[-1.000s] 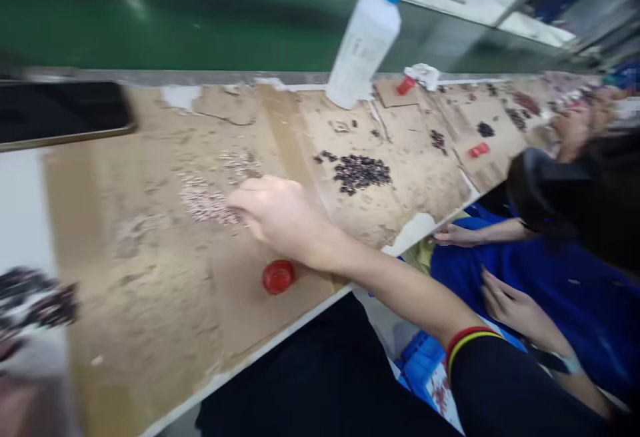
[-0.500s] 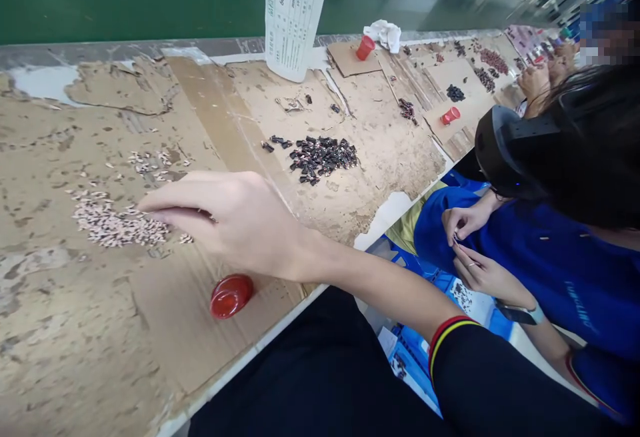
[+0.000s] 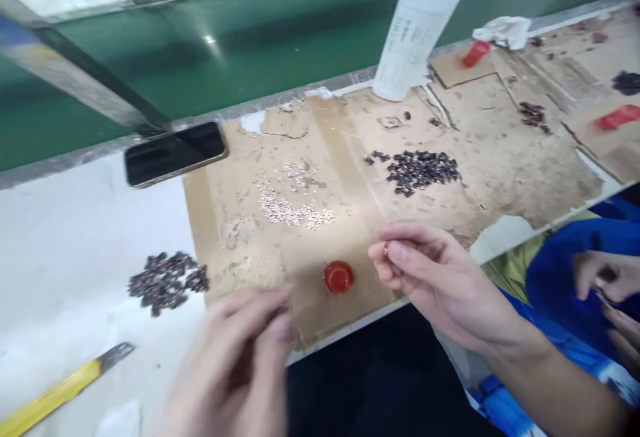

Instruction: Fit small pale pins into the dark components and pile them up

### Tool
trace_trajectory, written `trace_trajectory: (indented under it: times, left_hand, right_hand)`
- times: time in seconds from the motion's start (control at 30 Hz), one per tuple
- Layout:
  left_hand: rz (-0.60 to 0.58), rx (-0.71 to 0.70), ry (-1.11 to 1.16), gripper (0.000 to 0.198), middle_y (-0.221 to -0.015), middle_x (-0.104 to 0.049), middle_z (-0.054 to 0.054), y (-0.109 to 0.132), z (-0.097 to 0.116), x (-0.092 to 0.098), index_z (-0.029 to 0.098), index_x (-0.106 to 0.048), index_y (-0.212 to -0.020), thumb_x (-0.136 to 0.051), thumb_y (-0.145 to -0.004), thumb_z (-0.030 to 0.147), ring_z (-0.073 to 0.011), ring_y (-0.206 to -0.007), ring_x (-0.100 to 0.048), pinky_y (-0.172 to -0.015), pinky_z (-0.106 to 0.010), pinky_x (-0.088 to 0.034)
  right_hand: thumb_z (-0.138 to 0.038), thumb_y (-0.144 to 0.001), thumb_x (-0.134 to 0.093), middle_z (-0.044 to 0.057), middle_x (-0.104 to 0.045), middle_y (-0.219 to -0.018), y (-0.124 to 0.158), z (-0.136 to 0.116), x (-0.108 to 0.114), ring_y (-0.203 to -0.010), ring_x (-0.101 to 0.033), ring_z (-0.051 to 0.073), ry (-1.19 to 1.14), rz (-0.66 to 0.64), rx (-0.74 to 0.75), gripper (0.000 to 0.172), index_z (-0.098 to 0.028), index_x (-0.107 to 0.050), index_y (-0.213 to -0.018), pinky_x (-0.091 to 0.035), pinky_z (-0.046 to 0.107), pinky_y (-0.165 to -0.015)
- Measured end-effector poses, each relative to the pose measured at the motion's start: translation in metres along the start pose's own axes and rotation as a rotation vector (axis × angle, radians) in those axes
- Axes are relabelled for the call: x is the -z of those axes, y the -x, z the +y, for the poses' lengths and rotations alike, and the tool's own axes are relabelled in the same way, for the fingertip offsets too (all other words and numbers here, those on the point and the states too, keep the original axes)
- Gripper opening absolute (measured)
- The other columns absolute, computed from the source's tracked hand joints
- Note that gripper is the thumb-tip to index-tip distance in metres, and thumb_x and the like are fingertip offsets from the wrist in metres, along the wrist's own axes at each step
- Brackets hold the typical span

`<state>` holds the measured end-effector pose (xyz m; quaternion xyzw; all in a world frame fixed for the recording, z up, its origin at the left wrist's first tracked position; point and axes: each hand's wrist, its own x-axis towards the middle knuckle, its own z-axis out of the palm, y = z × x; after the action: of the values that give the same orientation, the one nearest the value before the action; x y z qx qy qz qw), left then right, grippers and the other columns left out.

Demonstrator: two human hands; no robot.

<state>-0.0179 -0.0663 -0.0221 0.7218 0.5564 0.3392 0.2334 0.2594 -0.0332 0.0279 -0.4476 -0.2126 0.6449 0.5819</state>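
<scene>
My right hand (image 3: 430,277) is beside the red cup (image 3: 339,277), thumb and forefinger pinched, with a tiny coppery speck between the tips, too small to name. On the left, my left hand (image 3: 240,357) is blurred by motion. Its thumb and fingers are drawn together, and a small dark bit shows at the tips, which I cannot make out. Beyond the cup lies a scattered pile of small pale pieces (image 3: 293,210) on cardboard (image 3: 240,177). Small black parts with coppery ends form one pile (image 3: 423,170) at the right and another (image 3: 167,280) at the left.
A phone (image 3: 175,154) lies near the back ledge. At the front left is a yellow utility knife (image 3: 65,387). A white bottle (image 3: 420,27) stands at the back, with another red cup (image 3: 476,54) and crumpled tissue (image 3: 505,32) beyond. A co-worker's hands (image 3: 613,284) are at the right.
My right hand has drawn back from the pale pieces to the right of the red cup. My left hand has come into view. The camera has swung left, showing the phone and knife.
</scene>
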Motion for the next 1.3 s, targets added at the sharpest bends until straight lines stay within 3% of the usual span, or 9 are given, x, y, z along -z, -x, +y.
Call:
trace_trajectory:
  times: [0.1, 0.2, 0.43, 0.63, 0.73, 0.97, 1.3]
  left_hand:
    - [0.009, -0.023, 0.215, 0.025, -0.101, -0.072, -0.001, -0.061, 0.073, -0.023, 0.027, -0.078, -0.107, -0.07, -0.094, 0.007, -0.0157, -0.087, -0.073, -0.074, -0.024, -0.062]
    - [0.016, -0.078, 0.292, 0.026, -0.098, -0.073, 0.0, -0.074, 0.105, -0.043, 0.025, -0.075, -0.108, -0.07, -0.093, 0.004, -0.0133, -0.083, -0.074, -0.072, -0.02, -0.063]
    - [0.184, -0.309, 0.001, 0.026, -0.094, -0.074, -0.001, -0.065, 0.098, -0.057, 0.021, -0.077, -0.107, -0.074, -0.09, 0.001, -0.0101, -0.073, -0.076, -0.07, -0.016, -0.064]
    - [0.21, -0.369, -0.019, 0.021, -0.091, -0.077, -0.002, -0.075, 0.093, -0.061, 0.02, -0.078, -0.103, -0.072, -0.093, 0.003, -0.0106, -0.071, -0.076, -0.069, -0.017, -0.064]
    - [0.182, -0.339, 0.067, 0.022, -0.093, -0.075, -0.002, -0.075, 0.089, -0.058, 0.019, -0.077, -0.101, -0.07, -0.093, 0.0, -0.0098, -0.075, -0.076, -0.073, -0.016, -0.064]
    - [0.066, -0.181, 0.346, 0.018, -0.09, -0.071, -0.001, -0.073, 0.086, -0.05, 0.018, -0.076, -0.096, -0.072, -0.092, 0.001, -0.0099, -0.079, -0.073, -0.075, -0.016, -0.063]
    - [0.098, -0.207, 0.206, 0.015, -0.092, -0.071, -0.003, -0.065, 0.086, -0.047, 0.016, -0.078, -0.095, -0.071, -0.094, 0.003, -0.0084, -0.08, -0.073, -0.079, -0.014, -0.06]
  right_hand:
    - [-0.031, -0.088, -0.085, 0.001, -0.084, -0.091, 0.003, 0.0, -0.001, -0.068, -0.073, 0.009, 0.004, -0.013, -0.036, 0.012, -0.033, -0.084, -0.1, -0.06, 0.017, -0.062]
    - [-0.031, -0.088, -0.085, 0.0, -0.083, -0.09, 0.006, 0.001, -0.004, -0.068, -0.072, 0.007, -0.006, -0.004, -0.047, 0.013, -0.033, -0.084, -0.101, -0.06, 0.016, -0.066]
    - [-0.031, -0.092, -0.081, 0.001, -0.085, -0.089, 0.005, 0.013, -0.008, -0.075, -0.078, 0.008, 0.026, -0.003, 0.002, 0.01, -0.034, -0.085, -0.101, -0.062, 0.012, -0.072]
    - [-0.027, -0.092, -0.08, 0.003, -0.085, -0.093, 0.012, 0.019, -0.013, -0.081, -0.083, 0.018, 0.474, 0.162, 0.322, 0.011, -0.031, -0.086, -0.1, -0.069, 0.022, -0.074]
    - [-0.022, -0.093, -0.078, -0.001, -0.085, -0.095, 0.013, 0.021, -0.015, -0.082, -0.083, 0.015, 0.568, 0.156, 0.406, 0.018, -0.035, -0.086, -0.103, -0.068, 0.016, -0.076]
    - [-0.017, -0.092, -0.079, -0.007, -0.084, -0.099, 0.01, 0.023, -0.01, -0.087, -0.082, 0.009, 0.477, 0.015, 0.361, 0.022, -0.037, -0.082, -0.102, -0.065, 0.011, -0.08]
    - [-0.011, -0.098, -0.069, -0.004, -0.079, -0.107, 0.014, 0.021, -0.004, -0.098, -0.077, 0.007, 0.7, -0.109, 0.445, 0.02, -0.03, -0.075, -0.104, -0.062, 0.011, -0.089]
